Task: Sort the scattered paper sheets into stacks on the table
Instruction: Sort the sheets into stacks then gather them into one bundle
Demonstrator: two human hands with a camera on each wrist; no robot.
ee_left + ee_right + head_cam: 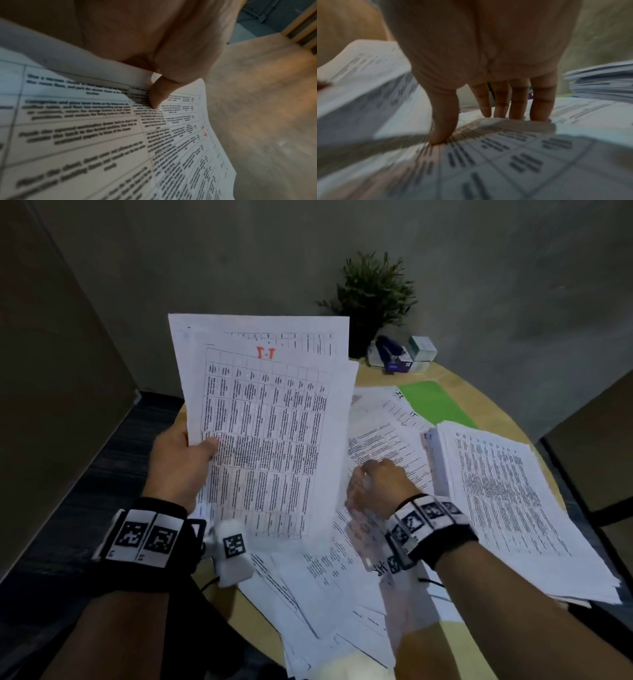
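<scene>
Thumb-over pinch: left hand (pixel 178 463) is holding a few table-printed sheets (pixel 267 426) upright at 10 o'clock. Right hand (pixel 380 487), fingers straight, is pressing on the loose sheets (pixel 329 583) spreading from centre to 6. One tall stack (pixel 513 501) is sitting at 3 on the table (pixel 507 412). Judging roughly half sorted; the scatter is remaining.

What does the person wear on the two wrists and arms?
Both forearms are bare, without sleeves. The left wrist carries a black strap with white square-coded marker tiles and a white block bearing another marker. The right wrist has the same black strap with marker tiles.
</scene>
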